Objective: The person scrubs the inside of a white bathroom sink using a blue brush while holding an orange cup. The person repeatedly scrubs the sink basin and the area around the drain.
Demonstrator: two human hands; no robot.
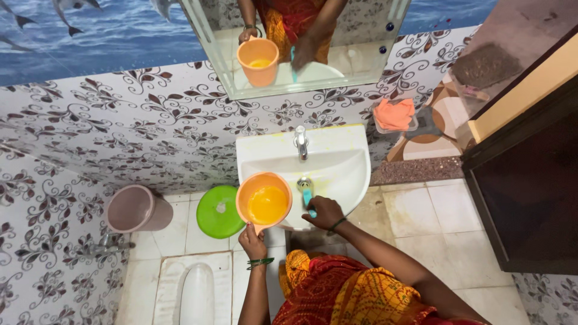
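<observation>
Left hand point(252, 240): closed around the handle of the orange mug point(264, 199), gripping from 6 o'clock of the mug.
Orange mug: held level above the left front edge of the washbasin point(337, 157), mouth upward; yellow liquid fills the bottom.
Right hand point(324, 212): curled around a teal-handled brush point(307, 198), held fast; a dark bangle sits at the wrist.
Teal-handled brush: runs from the right hand toward 11 o'clock, its tip at the drain point(305, 182) inside the bowl.
Mug relative to hands: directly at 12 o'clock of the left hand, at 9 o'clock of the right hand, just beside the brush but apart from it.
Washbasin: white, wall-mounted, faint yellow staining along the rim; metal tap point(301, 142) at 12 o'clock of the drain.
Mirror point(361, 54): above the basin, showing the mug and both arms reflected.
Green lid point(218, 211): round, on the floor at 9 o'clock of the mug.
Pink bucket point(135, 208): on the floor, farther out at 9 o'clock.
Squat toilet pan point(195, 289): white, at 7 o'clock of the left hand.
Orange cloth point(394, 114): in a wall holder at 2 o'clock of the basin.
</observation>
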